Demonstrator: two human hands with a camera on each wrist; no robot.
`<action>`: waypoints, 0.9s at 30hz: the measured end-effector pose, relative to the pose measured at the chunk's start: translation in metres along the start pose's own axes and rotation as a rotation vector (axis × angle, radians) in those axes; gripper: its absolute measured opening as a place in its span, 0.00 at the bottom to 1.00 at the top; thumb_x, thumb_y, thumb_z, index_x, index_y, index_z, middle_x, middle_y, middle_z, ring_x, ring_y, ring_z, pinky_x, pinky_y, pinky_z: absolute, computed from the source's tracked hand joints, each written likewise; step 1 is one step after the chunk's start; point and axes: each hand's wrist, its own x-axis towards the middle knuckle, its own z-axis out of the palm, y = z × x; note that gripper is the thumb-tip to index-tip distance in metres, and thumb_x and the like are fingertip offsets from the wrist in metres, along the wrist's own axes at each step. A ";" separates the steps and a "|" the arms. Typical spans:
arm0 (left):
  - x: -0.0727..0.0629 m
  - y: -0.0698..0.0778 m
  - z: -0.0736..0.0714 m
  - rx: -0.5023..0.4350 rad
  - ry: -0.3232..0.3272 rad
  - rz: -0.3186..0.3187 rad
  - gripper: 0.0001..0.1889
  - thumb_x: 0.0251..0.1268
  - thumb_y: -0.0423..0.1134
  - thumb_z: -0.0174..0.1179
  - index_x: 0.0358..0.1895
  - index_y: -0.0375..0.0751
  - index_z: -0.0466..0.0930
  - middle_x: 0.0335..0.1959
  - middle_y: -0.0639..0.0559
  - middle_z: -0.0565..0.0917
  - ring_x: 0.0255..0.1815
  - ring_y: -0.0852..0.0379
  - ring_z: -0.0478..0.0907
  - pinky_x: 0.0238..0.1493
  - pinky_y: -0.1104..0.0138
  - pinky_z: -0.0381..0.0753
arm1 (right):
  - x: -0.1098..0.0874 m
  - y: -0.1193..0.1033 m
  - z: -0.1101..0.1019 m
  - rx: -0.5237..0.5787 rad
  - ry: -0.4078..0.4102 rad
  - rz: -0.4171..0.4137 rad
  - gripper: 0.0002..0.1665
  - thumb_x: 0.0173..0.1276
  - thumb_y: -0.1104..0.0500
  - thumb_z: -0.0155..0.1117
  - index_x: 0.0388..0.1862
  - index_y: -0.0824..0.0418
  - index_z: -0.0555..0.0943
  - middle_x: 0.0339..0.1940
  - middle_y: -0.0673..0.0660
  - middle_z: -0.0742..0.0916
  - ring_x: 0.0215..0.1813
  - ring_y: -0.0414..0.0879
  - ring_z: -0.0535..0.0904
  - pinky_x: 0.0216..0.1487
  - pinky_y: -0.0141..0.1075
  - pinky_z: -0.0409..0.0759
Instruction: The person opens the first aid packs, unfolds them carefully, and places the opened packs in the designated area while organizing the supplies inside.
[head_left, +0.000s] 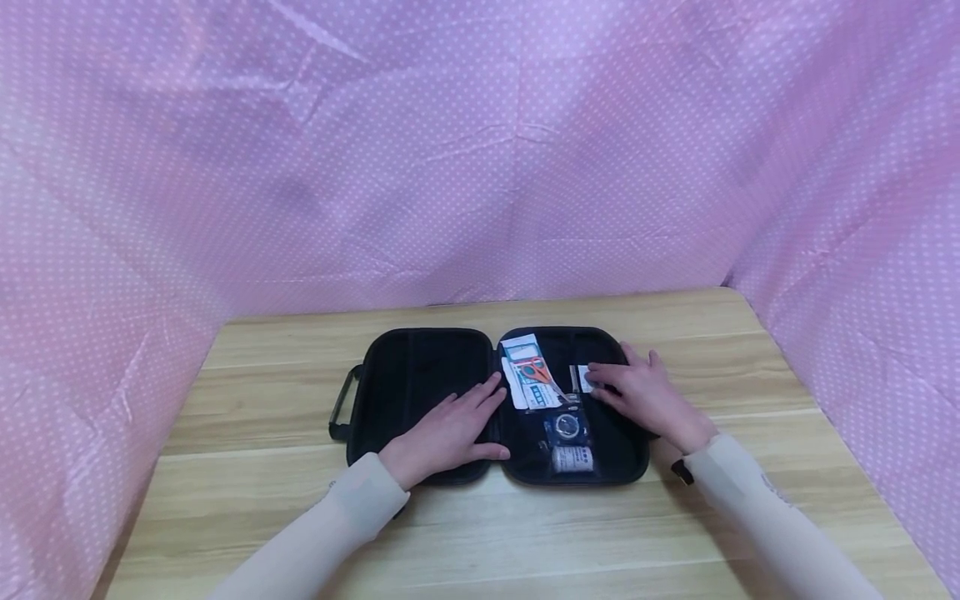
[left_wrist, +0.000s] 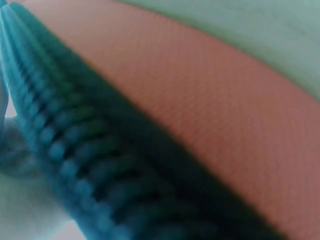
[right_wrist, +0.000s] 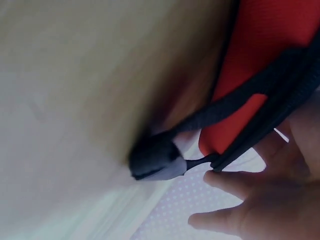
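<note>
A black-lined zip case (head_left: pixel 450 342) lies spread open on the table. My left hand (head_left: pixel 453 429) lies across its left half, palm down, fingers extended to the middle fold. Over the right half, my right hand (head_left: pixel 648 396) pinches a small white packet (head_left: pixel 583 379), partly hidden by the fingers. Beside it lie white-and-teal packets (head_left: pixel 517 383) with orange-handled scissors (head_left: pixel 536 370) on top. Nearer me are a round roll in clear wrapping (head_left: pixel 567 427) and a white bandage roll (head_left: pixel 573 460). The right wrist view shows the case's red outside (right_wrist: pixel 275 40) and some spread fingers (right_wrist: pixel 235 185).
A carry handle (head_left: pixel 341 404) sticks out from the case's left side. A black zip-pull strap (right_wrist: pixel 157 157) hangs at its right side. The wooden table (head_left: pixel 262 383) ends at a pink dotted cloth (head_left: pixel 480 167). Blurred ribbed edging (left_wrist: pixel 75 135) fills much of the left wrist view.
</note>
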 end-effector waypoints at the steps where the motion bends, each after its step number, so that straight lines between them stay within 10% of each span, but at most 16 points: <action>1: 0.000 0.000 0.000 0.000 0.001 0.000 0.48 0.67 0.67 0.62 0.81 0.42 0.60 0.85 0.48 0.52 0.82 0.48 0.57 0.74 0.42 0.65 | 0.000 -0.001 0.000 -0.012 -0.007 -0.008 0.15 0.71 0.58 0.71 0.55 0.58 0.89 0.61 0.59 0.87 0.71 0.81 0.66 0.59 0.85 0.57; 20: -0.001 0.000 0.001 0.004 0.016 0.009 0.48 0.67 0.67 0.62 0.81 0.41 0.61 0.85 0.47 0.52 0.82 0.47 0.58 0.73 0.41 0.66 | 0.021 -0.001 -0.004 -0.042 -0.051 0.138 0.16 0.65 0.59 0.76 0.49 0.63 0.87 0.52 0.66 0.85 0.58 0.65 0.79 0.59 0.75 0.68; 27: -0.001 0.000 0.001 -0.001 0.005 0.001 0.48 0.67 0.68 0.62 0.81 0.42 0.61 0.85 0.48 0.52 0.82 0.47 0.57 0.74 0.42 0.65 | 0.022 -0.001 -0.006 0.006 0.044 0.150 0.05 0.65 0.65 0.73 0.39 0.61 0.85 0.47 0.64 0.90 0.69 0.74 0.72 0.61 0.81 0.60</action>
